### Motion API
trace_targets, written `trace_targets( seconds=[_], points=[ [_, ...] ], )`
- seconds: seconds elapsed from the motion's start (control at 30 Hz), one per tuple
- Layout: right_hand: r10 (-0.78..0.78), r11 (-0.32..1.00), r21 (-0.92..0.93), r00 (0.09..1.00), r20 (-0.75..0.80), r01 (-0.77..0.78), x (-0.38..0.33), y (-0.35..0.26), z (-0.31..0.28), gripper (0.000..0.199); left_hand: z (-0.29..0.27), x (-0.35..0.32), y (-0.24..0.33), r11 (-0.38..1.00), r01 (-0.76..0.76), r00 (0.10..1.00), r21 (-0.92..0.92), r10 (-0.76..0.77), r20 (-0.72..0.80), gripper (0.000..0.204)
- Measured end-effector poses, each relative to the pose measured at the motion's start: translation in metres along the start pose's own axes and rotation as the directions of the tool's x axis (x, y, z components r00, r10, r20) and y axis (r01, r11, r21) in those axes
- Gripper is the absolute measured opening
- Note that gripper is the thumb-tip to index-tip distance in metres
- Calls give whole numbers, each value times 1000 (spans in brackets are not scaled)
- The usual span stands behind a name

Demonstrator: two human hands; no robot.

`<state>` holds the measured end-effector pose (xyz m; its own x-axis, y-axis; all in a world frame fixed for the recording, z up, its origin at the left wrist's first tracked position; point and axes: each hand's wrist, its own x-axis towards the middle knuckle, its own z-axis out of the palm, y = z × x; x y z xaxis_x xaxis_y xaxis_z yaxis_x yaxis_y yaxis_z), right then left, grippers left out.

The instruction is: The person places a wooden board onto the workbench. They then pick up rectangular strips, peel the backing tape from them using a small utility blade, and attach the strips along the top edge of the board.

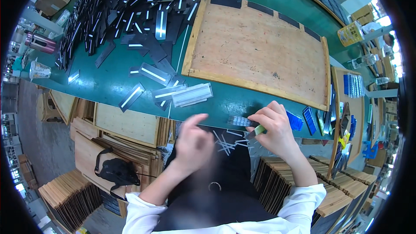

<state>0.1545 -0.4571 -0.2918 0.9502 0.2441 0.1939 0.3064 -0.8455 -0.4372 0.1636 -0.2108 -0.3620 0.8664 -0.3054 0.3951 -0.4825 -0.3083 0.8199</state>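
Observation:
My right hand (275,128) is at the table's front edge, its fingers closed around a small tool with a light green grip (259,129) and a flat grey end. Its fingertips also meet a small stack of clear, striped pieces (239,121) lying at that edge. Smeared by motion, my left hand (195,143) hangs in front of the table, and I cannot make out anything in it. Just beyond it a pile of clear strips (192,95) rests on the table. Thin white strips (225,146) lie scattered on the dark cloth over my lap.
A shallow wooden tray (260,45) takes up the table's middle. Behind, at left, rises a large heap of black plates with white stripes (125,13). Blue pieces (295,121) and a wooden frame (336,121) are at right. Stacked boards (117,147) and a black bag (118,171) are below left.

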Motion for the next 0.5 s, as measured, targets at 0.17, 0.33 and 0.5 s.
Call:
trace_targets(
  seconds=[0.17,0.33,0.5],
  points=[
    [70,976,195,988,136,-96,11,0,-22,23,-53,66,-8,891,-85,996,446,80,29,51],
    [30,918,368,949,313,-151,32,-4,-32,23,-37,65,-18,969,-108,974,222,59,219,64],
    [61,891,373,883,465,-258,55,-2,-15,26,-13,63,-10,999,-34,939,1,32,342,78]
  ],
)
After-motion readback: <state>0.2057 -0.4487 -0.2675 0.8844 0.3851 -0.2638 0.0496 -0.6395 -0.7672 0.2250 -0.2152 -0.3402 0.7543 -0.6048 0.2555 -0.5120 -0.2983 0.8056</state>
